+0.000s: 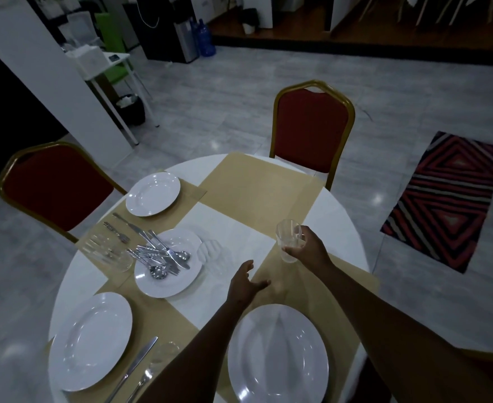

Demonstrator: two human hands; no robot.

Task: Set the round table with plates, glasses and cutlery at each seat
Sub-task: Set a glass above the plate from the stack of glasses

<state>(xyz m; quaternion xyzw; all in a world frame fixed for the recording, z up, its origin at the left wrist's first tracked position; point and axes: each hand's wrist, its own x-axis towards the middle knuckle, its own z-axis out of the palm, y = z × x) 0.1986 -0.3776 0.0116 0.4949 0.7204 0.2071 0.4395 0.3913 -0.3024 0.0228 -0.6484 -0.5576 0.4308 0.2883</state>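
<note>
A clear glass [289, 239] is held upright above the tan placemat [312, 286] at the right of the round table [338, 228], the right hand [306, 247] curling its fingers [293, 251] round the lower half. The left hand [243, 282] hovers nearer, fingers spread and relaxed, holding nothing, just beyond the near plate [278, 353]. Left of centre, a plate [168, 263] carries piled cutlery [160, 255].
</note>
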